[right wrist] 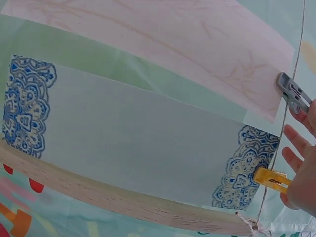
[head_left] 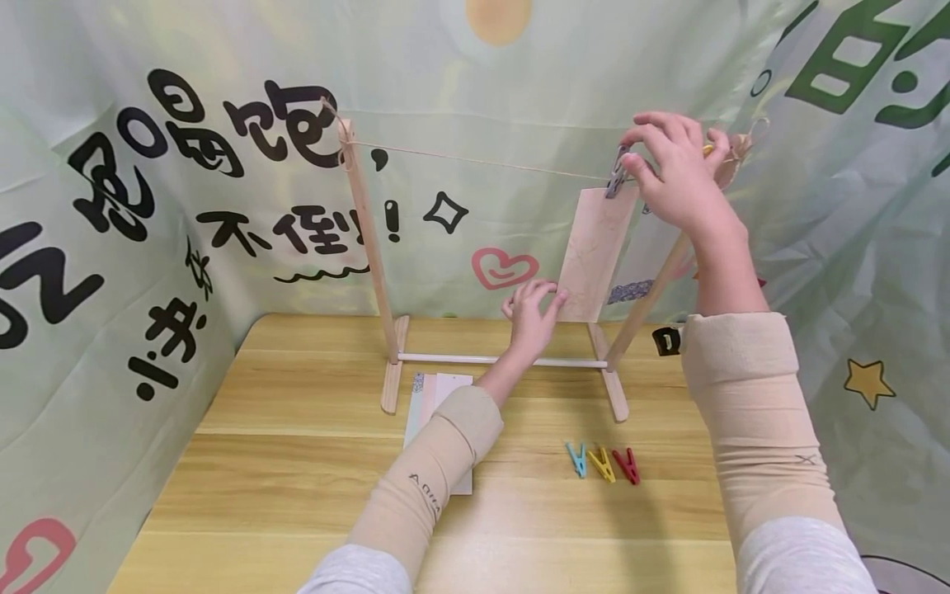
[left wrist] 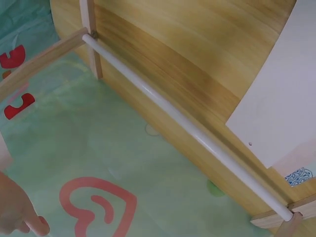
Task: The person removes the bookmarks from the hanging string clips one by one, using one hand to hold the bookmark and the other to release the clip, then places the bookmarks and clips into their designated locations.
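Wooden stand (head_left: 367, 247) on the surface (head_left: 297, 462); string (head_left: 482, 161) runs between its posts. Pink strip (head_left: 594, 256) hangs at the string near the right post, grey clip (head_left: 617, 175) on its top end. Right hand (head_left: 683, 181): thumb and fingers pinch the grey clip, just above the strip. Left hand (head_left: 530, 322): fingers at the strip's lower left edge; grasping or merely touching, cannot tell. In front of the stand, in a row: light blue clip (head_left: 580, 464), yellow clip (head_left: 607, 470), red clip (head_left: 629, 470). Overlapping papers (head_left: 456, 384) lie left of these, partly hidden by the left forearm.

Right wrist view: patterned strip (right wrist: 143, 133) shows nearly whole, blue motifs at both ends, fastened by a yellow peg (right wrist: 268, 177); in the head view the right hand covers most of that peg. Left wrist view: small hole plain near the top paper's end.
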The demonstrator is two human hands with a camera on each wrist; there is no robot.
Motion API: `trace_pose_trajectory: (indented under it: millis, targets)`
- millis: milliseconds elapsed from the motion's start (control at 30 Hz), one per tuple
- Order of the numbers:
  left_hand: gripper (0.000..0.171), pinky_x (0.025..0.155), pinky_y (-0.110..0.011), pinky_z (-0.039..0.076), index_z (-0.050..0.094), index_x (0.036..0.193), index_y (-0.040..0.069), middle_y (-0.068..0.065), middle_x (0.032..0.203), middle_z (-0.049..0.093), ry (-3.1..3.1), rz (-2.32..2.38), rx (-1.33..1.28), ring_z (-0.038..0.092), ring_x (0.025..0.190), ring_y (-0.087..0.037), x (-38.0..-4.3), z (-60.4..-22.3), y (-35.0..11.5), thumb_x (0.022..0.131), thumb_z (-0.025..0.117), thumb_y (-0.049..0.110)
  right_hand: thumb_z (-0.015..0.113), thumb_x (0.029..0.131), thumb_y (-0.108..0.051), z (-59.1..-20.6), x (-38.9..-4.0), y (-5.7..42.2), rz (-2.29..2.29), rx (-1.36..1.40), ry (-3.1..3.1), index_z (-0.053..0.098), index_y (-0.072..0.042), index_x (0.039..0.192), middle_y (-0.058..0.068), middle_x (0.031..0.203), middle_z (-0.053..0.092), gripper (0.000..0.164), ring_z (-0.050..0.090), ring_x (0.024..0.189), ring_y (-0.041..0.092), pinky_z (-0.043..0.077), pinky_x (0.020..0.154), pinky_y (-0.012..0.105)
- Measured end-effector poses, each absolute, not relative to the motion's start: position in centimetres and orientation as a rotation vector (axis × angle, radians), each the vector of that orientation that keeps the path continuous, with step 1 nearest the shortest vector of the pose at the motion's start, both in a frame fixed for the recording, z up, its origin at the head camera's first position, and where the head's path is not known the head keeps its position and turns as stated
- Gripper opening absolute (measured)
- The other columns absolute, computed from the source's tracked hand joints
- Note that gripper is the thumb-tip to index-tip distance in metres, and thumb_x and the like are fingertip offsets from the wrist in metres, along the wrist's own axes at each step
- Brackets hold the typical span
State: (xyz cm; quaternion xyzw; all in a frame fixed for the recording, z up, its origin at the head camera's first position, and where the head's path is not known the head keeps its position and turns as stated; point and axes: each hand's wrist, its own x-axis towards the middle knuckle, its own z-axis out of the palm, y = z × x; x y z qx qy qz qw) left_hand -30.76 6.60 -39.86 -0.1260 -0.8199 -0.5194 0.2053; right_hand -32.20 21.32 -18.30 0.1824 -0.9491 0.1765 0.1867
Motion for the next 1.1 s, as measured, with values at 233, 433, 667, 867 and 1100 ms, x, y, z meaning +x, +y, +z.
trace_pose_trajectory:
  millis: [233, 433, 667, 867, 1100]
  targets:
    - [0.027, 0.099, -0.051, 0.013, 0.065, 0.101, 0.005, -0.009, 0.116, 0.058, -2.249, -1.481, -0.319, 0.043, 0.117, -0.024, -30.9, -39.9, 6.6, 0.087, 0.059, 0.027, 0.044, 0.096, -0.027, -18.7, -32.3, 21.2, 0.551, 0.502, -2.598, 0.052, -0.007, 0.115, 0.004, 0.145, 0.027, 0.029, 0.006, 0.135, 0.021, -0.017, 0.099, 0.047]
    - [0.024, 0.099, -0.051, 0.013, 0.064, 0.099, 0.006, -0.007, 0.115, 0.059, -2.236, -1.487, -0.311, 0.043, 0.116, -0.023, -31.0, -40.0, 6.6, 0.086, 0.059, 0.026, 0.049, 0.093, -0.026, -19.1, -32.6, 21.0, 0.58, 0.499, -2.512, 0.056, -0.005, 0.11, 0.003, 0.141, 0.033, 0.028, 0.011, 0.133, 0.018, -0.016, 0.1, 0.044]
    - [0.024, 0.098, -0.053, 0.013, 0.065, 0.099, 0.006, -0.007, 0.115, 0.058, -2.228, -1.479, -0.311, 0.042, 0.118, -0.024, -31.1, -39.9, 6.6, 0.087, 0.059, 0.026, 0.052, 0.092, -0.022, -19.4, -32.6, 20.5, 0.644, 0.466, -2.371, 0.058, -0.004, 0.105, 0.003, 0.133, 0.042, 0.024, 0.02, 0.13, 0.015, -0.012, 0.101, 0.04]
    - [0.024, 0.098, -0.052, 0.013, 0.065, 0.099, 0.006, -0.007, 0.116, 0.058, -2.232, -1.473, -0.301, 0.042, 0.117, -0.023, -31.0, -39.8, 6.6, 0.087, 0.059, 0.026, 0.051, 0.092, -0.023, -19.3, -32.5, 20.1, 0.65, 0.409, -2.265, 0.058, -0.004, 0.104, 0.003, 0.129, 0.046, 0.023, 0.025, 0.128, 0.012, -0.007, 0.103, 0.038]
    - [0.024, 0.097, -0.055, 0.014, 0.065, 0.098, 0.005, -0.01, 0.114, 0.059, -2.197, -1.473, -0.311, 0.043, 0.116, -0.025, -31.0, -39.8, 6.4, 0.087, 0.059, 0.025, 0.051, 0.093, -0.021, -19.2, -32.2, 19.9, 0.666, 0.357, -2.164, 0.059, -0.003, 0.1, 0.002, 0.124, 0.05, 0.02, 0.032, 0.124, 0.013, -0.003, 0.103, 0.034]
